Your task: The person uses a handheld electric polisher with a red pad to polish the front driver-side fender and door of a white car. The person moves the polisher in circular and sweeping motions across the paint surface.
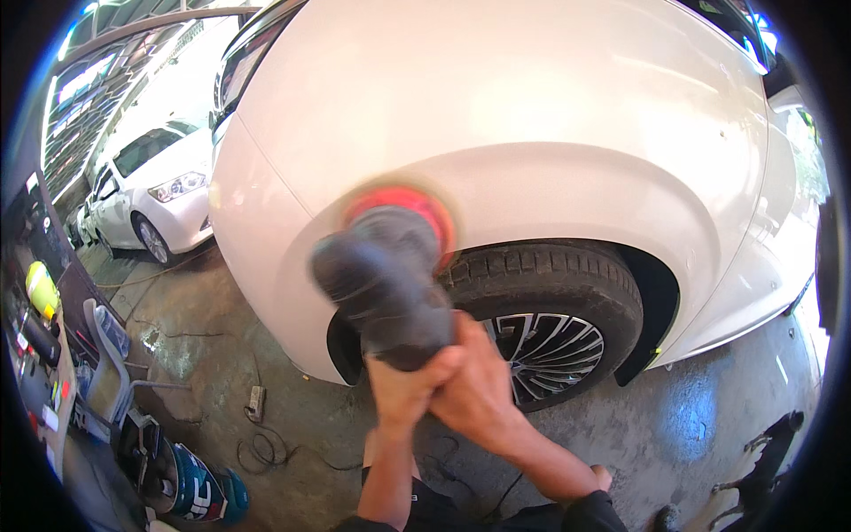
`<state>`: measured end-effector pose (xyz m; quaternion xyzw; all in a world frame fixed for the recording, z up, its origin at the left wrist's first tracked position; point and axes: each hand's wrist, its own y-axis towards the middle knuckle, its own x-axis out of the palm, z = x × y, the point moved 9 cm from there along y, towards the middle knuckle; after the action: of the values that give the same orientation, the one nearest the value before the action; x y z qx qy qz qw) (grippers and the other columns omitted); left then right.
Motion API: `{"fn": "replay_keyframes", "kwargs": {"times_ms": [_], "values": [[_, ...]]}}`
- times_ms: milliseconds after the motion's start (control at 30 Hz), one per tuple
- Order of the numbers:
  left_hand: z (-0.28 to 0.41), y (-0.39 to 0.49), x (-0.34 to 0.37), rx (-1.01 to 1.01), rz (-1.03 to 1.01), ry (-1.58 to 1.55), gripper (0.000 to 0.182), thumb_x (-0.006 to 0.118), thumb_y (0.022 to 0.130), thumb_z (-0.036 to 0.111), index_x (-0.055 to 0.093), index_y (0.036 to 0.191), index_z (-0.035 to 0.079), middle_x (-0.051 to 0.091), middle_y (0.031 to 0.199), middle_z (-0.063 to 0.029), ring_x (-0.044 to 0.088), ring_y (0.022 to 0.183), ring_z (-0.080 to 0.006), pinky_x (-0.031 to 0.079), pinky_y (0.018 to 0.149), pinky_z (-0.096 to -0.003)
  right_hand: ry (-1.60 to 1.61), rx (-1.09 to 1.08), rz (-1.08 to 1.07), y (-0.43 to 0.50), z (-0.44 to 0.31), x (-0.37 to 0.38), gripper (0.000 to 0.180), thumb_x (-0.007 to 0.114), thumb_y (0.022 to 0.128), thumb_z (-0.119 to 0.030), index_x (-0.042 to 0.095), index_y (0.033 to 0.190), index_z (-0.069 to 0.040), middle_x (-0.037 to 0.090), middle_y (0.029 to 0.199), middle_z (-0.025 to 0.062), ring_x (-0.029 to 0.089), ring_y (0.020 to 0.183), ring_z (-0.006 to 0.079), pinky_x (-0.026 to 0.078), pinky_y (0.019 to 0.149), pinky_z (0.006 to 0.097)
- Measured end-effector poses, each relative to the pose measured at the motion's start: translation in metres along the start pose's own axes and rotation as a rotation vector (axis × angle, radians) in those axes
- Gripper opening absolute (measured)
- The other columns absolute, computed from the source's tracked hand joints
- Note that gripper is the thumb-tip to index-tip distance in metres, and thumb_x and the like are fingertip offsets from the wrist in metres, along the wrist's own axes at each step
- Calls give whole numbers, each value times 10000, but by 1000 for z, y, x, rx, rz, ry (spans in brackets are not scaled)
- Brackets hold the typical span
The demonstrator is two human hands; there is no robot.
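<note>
Both of my hands grip the rear body of a black car polisher (392, 266), slightly blurred by motion. Its red backing plate (405, 199) and pad face the white fender (532, 193) of a car, just above the front of the wheel arch. My left hand (405, 386) and my right hand (475, 379) meet around the tool's near end, their fingers partly hidden behind it. Close by, to the right, the tyre (565, 272) and its multi-spoke alloy wheel (558, 352) fill the arch.
A power socket strip (256, 403) and a coiled cable (266, 449) lie on the concrete floor. Bottles crowd a bench (65, 399) at left, near a grey chair (110, 372) and a bucket (196, 489). Another white car (149, 179) stands behind. A black dog (764, 465) is at lower right.
</note>
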<state>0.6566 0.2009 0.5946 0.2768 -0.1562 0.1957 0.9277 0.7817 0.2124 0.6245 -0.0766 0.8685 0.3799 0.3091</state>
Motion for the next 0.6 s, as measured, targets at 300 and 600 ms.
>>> {"fn": "replay_keyframes", "kwargs": {"times_ms": [300, 600], "values": [[-25, 2, -45, -83, 73, -165, 963, 908, 750, 548, 535, 1428, -24, 694, 1230, -192, 722, 1133, -362, 612, 996, -475, 297, 342, -474, -70, 79, 28, 1012, 824, 862, -629, 473, 1501, 72, 683, 1163, 342, 700, 1094, 519, 568, 948, 518], [-6, -1, 109, 7, -130, -157, 771, 973, 777, 155, 568, 1402, -47, 749, 1109, -181, 778, 971, -298, 649, 891, -422, 379, 148, 154, -120, 137, -45, 807, 676, 966, -624, 597, 1348, 82, 721, 1052, 250, 742, 944, 441, 576, 850, 473]]}}
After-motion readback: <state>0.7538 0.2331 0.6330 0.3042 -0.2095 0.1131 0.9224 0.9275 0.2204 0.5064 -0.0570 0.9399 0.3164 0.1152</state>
